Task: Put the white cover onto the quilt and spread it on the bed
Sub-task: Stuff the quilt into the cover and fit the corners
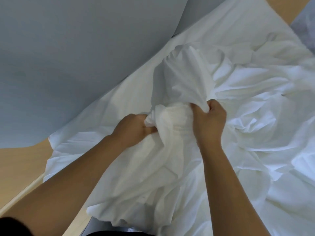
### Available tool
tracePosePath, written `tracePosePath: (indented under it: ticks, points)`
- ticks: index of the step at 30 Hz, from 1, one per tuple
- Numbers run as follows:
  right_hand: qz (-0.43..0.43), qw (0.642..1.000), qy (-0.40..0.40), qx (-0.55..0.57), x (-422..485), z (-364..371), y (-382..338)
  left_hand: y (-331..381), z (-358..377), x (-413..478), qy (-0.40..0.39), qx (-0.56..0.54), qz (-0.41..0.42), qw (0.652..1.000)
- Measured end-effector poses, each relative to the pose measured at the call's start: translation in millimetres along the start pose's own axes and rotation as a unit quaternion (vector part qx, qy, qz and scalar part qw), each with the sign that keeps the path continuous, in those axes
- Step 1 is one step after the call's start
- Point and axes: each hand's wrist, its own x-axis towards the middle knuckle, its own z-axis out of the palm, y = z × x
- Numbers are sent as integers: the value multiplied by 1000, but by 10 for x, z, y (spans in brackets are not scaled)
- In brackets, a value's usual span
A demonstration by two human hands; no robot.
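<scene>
The white cover [238, 103] lies crumpled over the bed, with a bulky mass bunched up in the middle. I cannot tell the quilt apart from the cover; a slightly creamier lump [172, 116] shows between my hands. My left hand [134, 128] grips a twisted fold of white fabric at the lump's left side. My right hand [209, 120] grips a gathered fold at its right side, fingers curled into the cloth. Both forearms reach in from the bottom of the view.
A grey-blue wall [68, 57] fills the upper left, close along the bed's left edge. Light wooden floor [18, 164] shows at the lower left, and more wood at the top right corner [300, 7]. A grey patterned thing [305, 29] sits at the right edge.
</scene>
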Motion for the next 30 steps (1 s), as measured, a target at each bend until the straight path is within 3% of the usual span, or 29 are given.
tracePosePath:
  ticks: [2,6,10,14,18,21,23,26,28,30]
  points:
    - [-6,998,61,24,91,-258,-27,-60,-76,36,19,-37,-29,999]
    - [89,982,164,33,169,-932,316,-205,-122,34,25,-45,-70,996]
    - [147,975,118,-116,-51,-900,851,-151,-87,1,-22,-38,-83,996]
    - [176,975,120,-69,-103,-660,996,0,-168,2,-78,14,-65,995]
    - [158,979,114,-56,-135,-526,938,244,-87,-11,-95,-4,-13,995]
    - [146,982,90,-78,-172,-399,834,364,101,-1,-75,113,-6,991]
    - [100,984,99,-105,-210,-308,772,394,193,17,-47,196,6,979]
    - [-132,962,131,-201,-410,-137,640,411,261,36,-14,233,13,972]
    - [-254,930,69,-255,-582,49,656,416,246,24,-4,200,8,980]
    - [-239,913,-20,-330,-645,156,647,375,194,0,-5,125,1,992]
